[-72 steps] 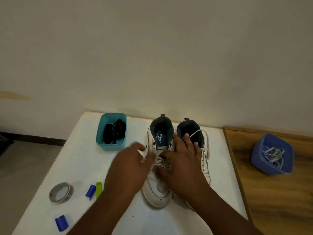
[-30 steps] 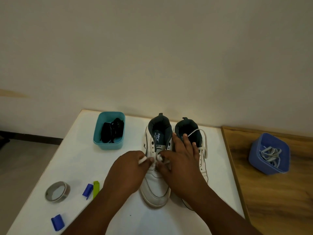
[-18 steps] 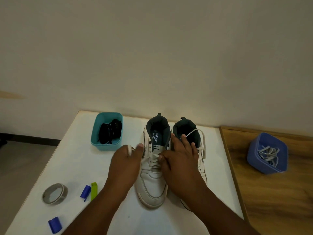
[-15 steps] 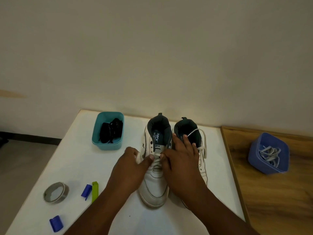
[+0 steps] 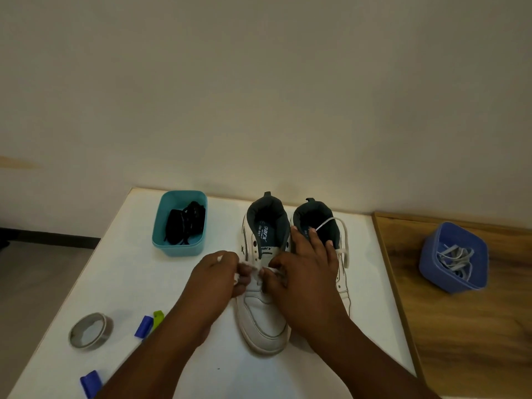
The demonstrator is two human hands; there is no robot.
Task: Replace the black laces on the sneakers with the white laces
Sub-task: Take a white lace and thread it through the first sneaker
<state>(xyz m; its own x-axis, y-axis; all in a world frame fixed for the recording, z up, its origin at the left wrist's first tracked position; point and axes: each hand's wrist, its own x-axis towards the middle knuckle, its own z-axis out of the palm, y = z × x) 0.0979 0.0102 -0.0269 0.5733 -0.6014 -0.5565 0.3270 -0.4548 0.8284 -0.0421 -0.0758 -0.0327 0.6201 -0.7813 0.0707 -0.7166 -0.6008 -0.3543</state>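
Relacing under way, centre frame.
Black laces (image 5: 184, 226) already binned upper left; both hands, left (image 5: 214, 276) and right (image 5: 302, 272), pinch the white lace (image 5: 253, 267) on the left sneaker (image 5: 263, 321); upper eyelets remain empty.

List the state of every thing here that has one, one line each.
Left sneaker: flat on the table, partly laced in white.
Right sneaker: beside it, white lace loose over the opening.
White lace: pinched by both hands.
Left hand: fingers curled on the lace.
Right hand: thumb and forefinger pinch the lace.
Teal tub: holds black laces.
Blue tub: holds pale laces.
Tape roll: lying flat.
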